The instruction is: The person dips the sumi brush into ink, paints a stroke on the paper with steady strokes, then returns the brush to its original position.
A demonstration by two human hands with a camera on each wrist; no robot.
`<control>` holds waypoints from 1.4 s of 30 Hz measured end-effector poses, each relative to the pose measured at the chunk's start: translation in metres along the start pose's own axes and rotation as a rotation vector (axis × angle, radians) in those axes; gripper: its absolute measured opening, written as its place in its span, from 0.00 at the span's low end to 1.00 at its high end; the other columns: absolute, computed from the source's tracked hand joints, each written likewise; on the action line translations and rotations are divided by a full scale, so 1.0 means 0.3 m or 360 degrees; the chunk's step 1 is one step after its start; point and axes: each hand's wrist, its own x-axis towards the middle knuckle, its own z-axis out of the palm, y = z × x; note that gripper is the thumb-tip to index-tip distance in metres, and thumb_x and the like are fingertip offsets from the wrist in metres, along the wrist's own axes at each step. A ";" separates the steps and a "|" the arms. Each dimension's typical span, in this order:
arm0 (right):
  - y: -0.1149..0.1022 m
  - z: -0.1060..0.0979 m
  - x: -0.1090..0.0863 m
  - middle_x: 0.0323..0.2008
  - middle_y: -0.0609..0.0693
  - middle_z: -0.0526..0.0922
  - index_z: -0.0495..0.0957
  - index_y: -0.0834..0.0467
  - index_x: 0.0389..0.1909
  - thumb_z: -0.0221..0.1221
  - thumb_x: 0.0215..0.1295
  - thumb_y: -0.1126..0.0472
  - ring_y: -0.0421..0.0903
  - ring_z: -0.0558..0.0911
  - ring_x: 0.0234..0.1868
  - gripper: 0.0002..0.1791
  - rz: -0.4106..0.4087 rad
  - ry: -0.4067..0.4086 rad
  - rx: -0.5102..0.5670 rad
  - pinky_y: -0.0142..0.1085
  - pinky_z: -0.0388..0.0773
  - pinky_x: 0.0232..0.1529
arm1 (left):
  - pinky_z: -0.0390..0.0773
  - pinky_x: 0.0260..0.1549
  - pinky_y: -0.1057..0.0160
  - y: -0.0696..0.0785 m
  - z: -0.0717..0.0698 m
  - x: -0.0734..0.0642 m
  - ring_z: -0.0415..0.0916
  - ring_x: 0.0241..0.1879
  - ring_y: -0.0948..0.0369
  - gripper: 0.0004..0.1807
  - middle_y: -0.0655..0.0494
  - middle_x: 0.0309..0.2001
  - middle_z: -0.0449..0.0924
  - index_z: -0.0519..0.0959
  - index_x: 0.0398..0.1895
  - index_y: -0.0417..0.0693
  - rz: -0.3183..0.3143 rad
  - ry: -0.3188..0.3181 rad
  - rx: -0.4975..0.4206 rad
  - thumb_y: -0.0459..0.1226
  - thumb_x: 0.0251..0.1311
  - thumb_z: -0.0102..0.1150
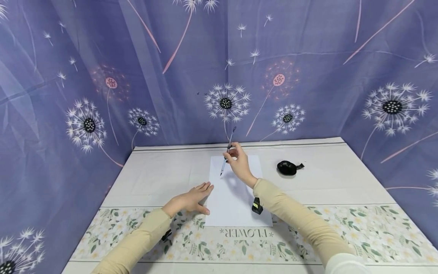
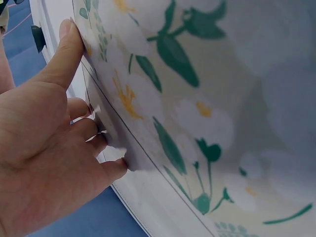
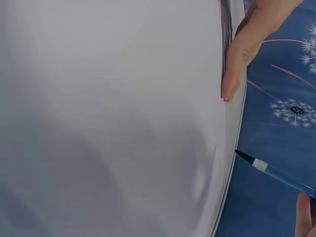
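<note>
We see the right hand pinching a brush pen, tip down, above the white paper's far left part — the left hand lies, fingers extended, at the sheet's left edge; right, a black dish.

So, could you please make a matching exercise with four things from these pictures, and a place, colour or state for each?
1. Brush
2. Paper sheet
3. Dish
4. Left hand

A. White, flat on the table
B. At the sheet's left edge
C. Held by the right hand
D. Black, right of the sheet

Pairs: 1-C, 2-A, 3-D, 4-B
</note>
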 end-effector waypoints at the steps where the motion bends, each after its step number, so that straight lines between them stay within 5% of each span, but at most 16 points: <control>1: 0.000 0.001 0.000 0.36 0.71 0.79 0.69 0.71 0.51 0.58 0.65 0.71 0.66 0.82 0.38 0.15 -0.0003 -0.0004 -0.0003 0.48 0.85 0.37 | 0.45 0.74 0.42 0.000 0.001 0.000 0.35 0.77 0.45 0.53 0.40 0.78 0.36 0.44 0.77 0.39 0.0001 0.0002 -0.0002 0.53 0.59 0.61; 14: 0.003 0.006 0.012 0.37 0.69 0.80 0.69 0.70 0.51 0.58 0.65 0.71 0.63 0.83 0.39 0.15 -0.0033 -0.0006 -0.0047 0.42 0.86 0.37 | 0.45 0.73 0.41 0.004 -0.007 -0.004 0.35 0.77 0.44 0.52 0.38 0.77 0.37 0.44 0.77 0.38 0.0008 0.0011 -0.0017 0.51 0.59 0.62; 23: 0.146 0.031 0.031 0.36 0.66 0.80 0.70 0.69 0.53 0.60 0.65 0.67 0.61 0.83 0.38 0.18 0.0014 0.0015 -0.0036 0.41 0.86 0.35 | 0.45 0.73 0.40 -0.002 -0.003 0.003 0.35 0.77 0.45 0.53 0.39 0.78 0.36 0.44 0.77 0.39 0.0000 0.0013 -0.0029 0.52 0.58 0.62; 34: 0.157 0.043 0.015 0.33 0.64 0.82 0.70 0.64 0.49 0.61 0.65 0.66 0.58 0.84 0.36 0.15 0.0040 0.0003 -0.0051 0.41 0.86 0.35 | 0.45 0.73 0.40 -0.007 -0.001 0.000 0.35 0.77 0.45 0.53 0.39 0.78 0.36 0.43 0.77 0.39 0.0019 0.0007 -0.0029 0.52 0.59 0.62; 42: 0.162 0.036 0.011 0.34 0.61 0.84 0.73 0.59 0.48 0.61 0.66 0.63 0.56 0.85 0.36 0.12 0.0036 -0.0056 -0.0216 0.39 0.85 0.36 | 0.44 0.73 0.39 -0.011 -0.001 -0.001 0.34 0.77 0.44 0.53 0.38 0.77 0.35 0.43 0.77 0.38 0.0035 0.0006 -0.0036 0.52 0.59 0.61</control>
